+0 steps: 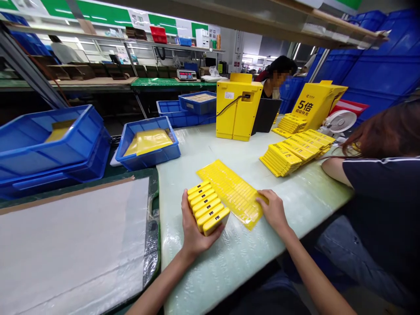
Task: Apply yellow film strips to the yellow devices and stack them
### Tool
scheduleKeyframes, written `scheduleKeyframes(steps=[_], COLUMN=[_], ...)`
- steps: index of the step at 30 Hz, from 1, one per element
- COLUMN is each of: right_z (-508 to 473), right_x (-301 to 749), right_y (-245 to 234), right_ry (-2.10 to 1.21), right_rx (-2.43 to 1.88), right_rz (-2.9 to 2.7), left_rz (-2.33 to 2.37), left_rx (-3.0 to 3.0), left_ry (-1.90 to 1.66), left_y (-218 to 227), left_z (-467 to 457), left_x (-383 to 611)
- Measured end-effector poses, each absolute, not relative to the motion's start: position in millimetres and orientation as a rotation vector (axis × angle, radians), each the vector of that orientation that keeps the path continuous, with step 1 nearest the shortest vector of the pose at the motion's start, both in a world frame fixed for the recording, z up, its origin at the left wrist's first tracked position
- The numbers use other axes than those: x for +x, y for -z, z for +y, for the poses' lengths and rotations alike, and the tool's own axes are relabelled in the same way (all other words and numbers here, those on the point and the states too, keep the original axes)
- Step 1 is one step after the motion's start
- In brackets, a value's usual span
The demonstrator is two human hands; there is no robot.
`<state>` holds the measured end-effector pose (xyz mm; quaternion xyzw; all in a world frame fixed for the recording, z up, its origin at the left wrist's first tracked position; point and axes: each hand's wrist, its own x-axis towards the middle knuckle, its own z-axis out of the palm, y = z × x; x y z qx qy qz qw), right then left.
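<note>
I have the left hand (pixel 193 234) low in my view, its grip wrapped around a row of yellow power banks (pixel 207 203), their port ends facing up toward me; whether they rest on the pale bench (pixel 200 275) I can't tell. The right hand (pixel 274 212) has its fingertips at the right edge of a yellow sticker sheet (pixel 229 188) lying just beyond the row; I can't tell if that grip pinches the sheet or only touches it.

To my right is a co-worker's dark sleeve (pixel 382 183). Further on I see stacks of thin yellow cartons (pixel 293 153), and at far left a blue bin (pixel 151 159) holding yellow sheets. Behind those stand a large yellow case (pixel 238 120) with a black cable and a white fan (pixel 340 121). Farthest back, I make out a digital scale (pixel 186 75) on a green counter.
</note>
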<state>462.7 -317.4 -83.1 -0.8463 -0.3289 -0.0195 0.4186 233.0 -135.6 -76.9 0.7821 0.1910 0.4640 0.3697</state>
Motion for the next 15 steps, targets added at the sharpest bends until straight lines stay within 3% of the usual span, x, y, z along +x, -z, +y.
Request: scheduleKeyframes(steps=[6,15], right_z=[-336,-315], right_x=[425,398], right_y=[78,67], right_ry=[-0.08,0.021], right_rx=[-2.302,-2.653], right_rz=[-0.785,-0.94], left_rz=[0.503,0.492], left_rx=[2.003,1.999], left_ry=[-1.195,-1.173], left_y=[78,77], left_z=[-137,-137], left_x=[233,233])
